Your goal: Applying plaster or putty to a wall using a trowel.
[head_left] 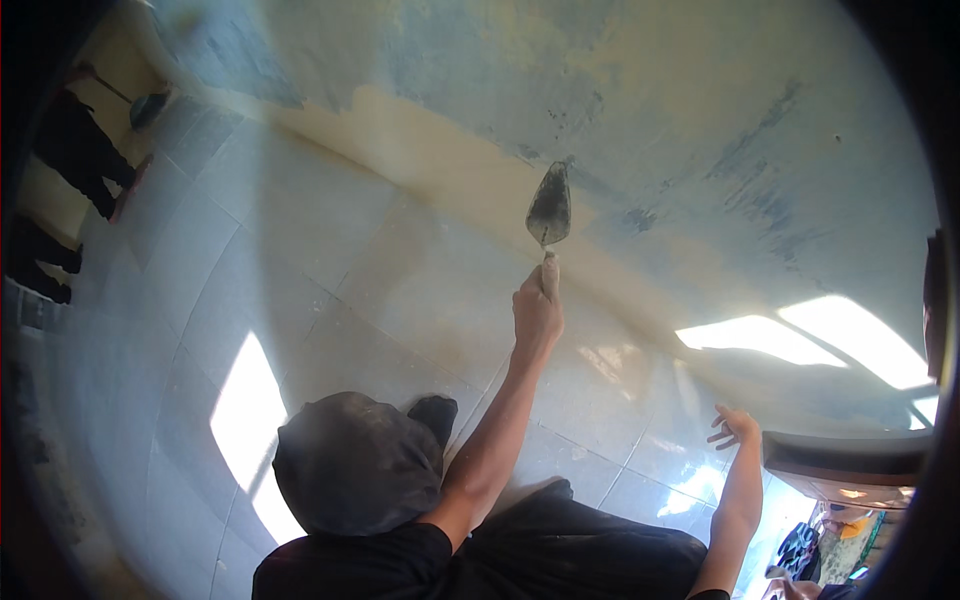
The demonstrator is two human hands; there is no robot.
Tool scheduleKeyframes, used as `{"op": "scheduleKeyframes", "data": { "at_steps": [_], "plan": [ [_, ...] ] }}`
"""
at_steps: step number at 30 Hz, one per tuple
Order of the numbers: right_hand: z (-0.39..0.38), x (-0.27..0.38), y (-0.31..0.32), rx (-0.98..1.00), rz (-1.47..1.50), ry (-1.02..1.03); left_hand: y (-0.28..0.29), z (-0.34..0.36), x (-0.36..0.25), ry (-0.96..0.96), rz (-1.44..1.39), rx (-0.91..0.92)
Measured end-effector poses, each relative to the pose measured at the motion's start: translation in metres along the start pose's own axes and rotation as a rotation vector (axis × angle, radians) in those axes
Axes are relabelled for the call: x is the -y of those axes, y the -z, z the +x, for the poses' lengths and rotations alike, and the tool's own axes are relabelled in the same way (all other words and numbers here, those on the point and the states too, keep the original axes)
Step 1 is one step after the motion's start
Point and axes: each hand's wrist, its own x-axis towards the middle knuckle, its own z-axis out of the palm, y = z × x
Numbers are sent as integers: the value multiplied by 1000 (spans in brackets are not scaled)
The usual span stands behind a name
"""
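My left hand point(539, 312) is wrapped round the handle of a small pointed trowel point(549, 208), its arm stretched out ahead of me. The trowel's grey blade points up at the wall point(690, 130), which is patchy with blue-grey and cream coating. Its tip appears at or close to the wall surface; I cannot tell whether they touch. Off to the right, my right hand point(737, 427) holds nothing, and its fingers are spread above the floor near the wall's base.
Large grey tiles point(400, 270) cover the floor. My bent knee point(360, 462) in dark cloth is at lower left. Dark-trousered legs point(85, 155) of another person stand far left, near a dark rounded tool point(148, 110). A dark ledge point(845, 455) and cluttered items point(840, 540) lie at right.
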Motion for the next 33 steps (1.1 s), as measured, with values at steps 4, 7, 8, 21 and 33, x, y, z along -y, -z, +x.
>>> {"op": "scheduleKeyframes", "data": {
  "at_steps": [4, 7, 8, 21, 33],
  "plan": [
    [-2, 9, 13, -43, 61, 83, 2, 16, 7, -176, 66, -62],
    [-2, 12, 7, -75, 68, 131, 5, 24, 9, -234, 33, -87],
    [-1, 11, 4, -68, 67, 136, 8, 30, 7, -231, 35, -89],
    [7, 4, 2, 22, 59, 59, 14, 39, -17, -292, 19, -90],
    [-16, 37, 5, -29, -10, 110, 21, 23, -39, -263, 50, -108]
  ]
}}
